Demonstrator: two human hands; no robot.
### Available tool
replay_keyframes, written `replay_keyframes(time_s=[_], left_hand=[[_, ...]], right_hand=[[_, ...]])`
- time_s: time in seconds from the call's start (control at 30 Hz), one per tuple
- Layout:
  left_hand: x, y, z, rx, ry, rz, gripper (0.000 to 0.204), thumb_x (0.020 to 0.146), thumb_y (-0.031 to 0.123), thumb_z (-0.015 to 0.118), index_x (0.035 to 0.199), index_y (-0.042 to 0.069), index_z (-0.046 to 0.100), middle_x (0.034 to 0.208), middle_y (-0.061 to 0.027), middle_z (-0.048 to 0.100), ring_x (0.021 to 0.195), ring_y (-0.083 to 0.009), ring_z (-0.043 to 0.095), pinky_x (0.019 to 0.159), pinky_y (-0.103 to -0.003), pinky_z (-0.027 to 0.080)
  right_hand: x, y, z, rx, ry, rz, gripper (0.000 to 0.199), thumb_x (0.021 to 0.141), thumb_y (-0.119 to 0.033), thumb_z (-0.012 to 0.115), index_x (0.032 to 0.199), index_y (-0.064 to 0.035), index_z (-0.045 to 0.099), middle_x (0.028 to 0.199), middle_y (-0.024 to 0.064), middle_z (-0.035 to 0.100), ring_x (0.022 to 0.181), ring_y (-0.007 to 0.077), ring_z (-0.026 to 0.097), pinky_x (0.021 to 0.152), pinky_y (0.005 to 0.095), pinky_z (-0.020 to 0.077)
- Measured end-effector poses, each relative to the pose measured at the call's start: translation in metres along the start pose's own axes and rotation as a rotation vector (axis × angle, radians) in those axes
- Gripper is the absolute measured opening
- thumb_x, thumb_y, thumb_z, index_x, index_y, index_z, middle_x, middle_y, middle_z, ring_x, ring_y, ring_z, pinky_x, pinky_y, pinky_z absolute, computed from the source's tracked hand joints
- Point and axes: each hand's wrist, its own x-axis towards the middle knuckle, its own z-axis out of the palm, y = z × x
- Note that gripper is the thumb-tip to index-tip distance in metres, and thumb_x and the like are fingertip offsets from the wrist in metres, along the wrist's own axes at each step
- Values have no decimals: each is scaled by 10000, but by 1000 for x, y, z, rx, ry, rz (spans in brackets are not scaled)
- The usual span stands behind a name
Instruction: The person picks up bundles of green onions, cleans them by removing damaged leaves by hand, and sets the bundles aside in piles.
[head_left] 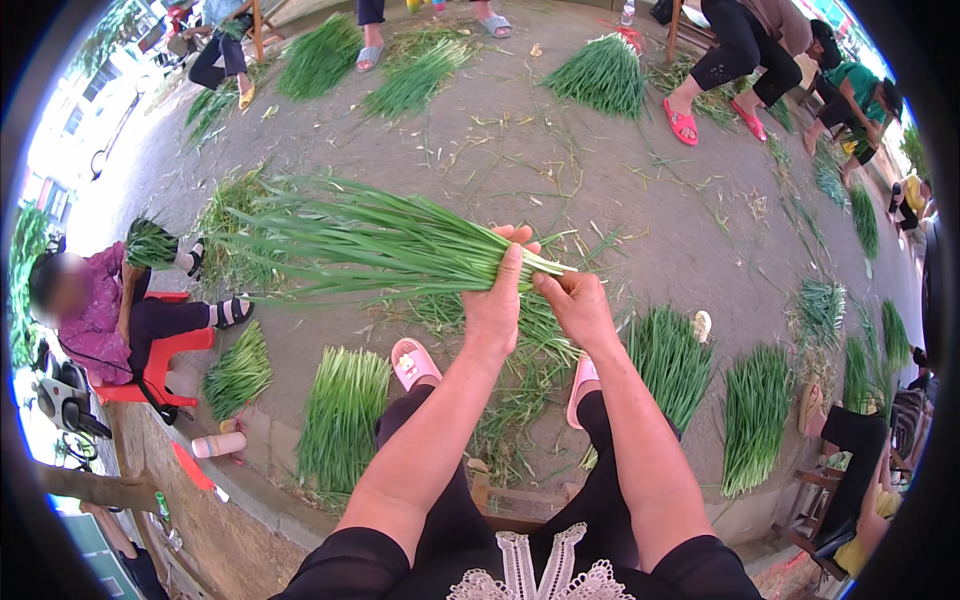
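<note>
A thick bunch of garlic chives (390, 240) lies across my left hand (494, 308), which is closed around it near the pale stem ends. The long green leaves fan out to the left, above the ground. Beside it, my right hand (582, 312) pinches at the white ends of the stems, thumb and fingers pressed together; its fingertips are partly hidden. Under my hands, between my pink slippers, lies a loose heap of chives and trimmings (515, 400).
Bundled chives lie left (343, 420) and right (668, 365) of my legs, with another bundle (755, 415) farther right. A person sits on a red plastic stool (165, 350) at left, near a pink bottle (218, 444). Other people sit around the far side among chive piles (603, 75).
</note>
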Motion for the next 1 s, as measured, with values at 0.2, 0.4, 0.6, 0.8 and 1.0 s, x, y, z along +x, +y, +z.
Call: replay_keyframes(time_s=[0.2, 0.4, 0.6, 0.8, 1.0], left_hand=[[3, 1, 1, -38, 58, -28, 283, 876, 99, 527, 1134, 18, 441, 1094, -117, 551, 968, -213, 559, 835, -341, 461], [7, 9, -8, -110, 72, -72, 299, 871, 105, 537, 1141, 26, 433, 1103, -112, 546, 971, -228, 562, 845, -354, 465], [15, 18, -20, -186, 108, -125, 297, 865, 116, 551, 1142, 74, 453, 1122, -77, 546, 1025, -247, 545, 879, -384, 469], [13, 25, -25, -236, 39, -223, 281, 860, 112, 557, 1125, 75, 473, 1122, -83, 553, 1021, -248, 549, 873, -384, 474], [11, 18, -17, -187, -55, -315, 313, 848, 102, 571, 1141, 71, 467, 1119, -97, 558, 1014, -269, 551, 896, -405, 446]], right_hand=[[5, 16, 9, 81, 59, -65, 346, 809, -240, 557, 622, 50, 525, 464, 98, 427, 446, 145, 394, 445, 348, 342], [1, 4, -2, -38, 81, -118, 290, 805, -204, 513, 664, 48, 545, 564, 185, 522, 483, 266, 472, 518, 398, 383], [22, 42, -48, -243, 334, -155, 230, 794, -161, 509, 711, 48, 557, 567, 165, 540, 489, 234, 489, 526, 388, 401], [14, 32, -45, 234, 235, -162, 317, 835, -209, 576, 1057, 16, 584, 814, 19, 596, 709, 96, 536, 600, 252, 443], [1, 2, -27, 385, -113, -26, 312, 860, -289, 556, 963, 0, 608, 786, -13, 563, 725, 69, 472, 644, 249, 414]])
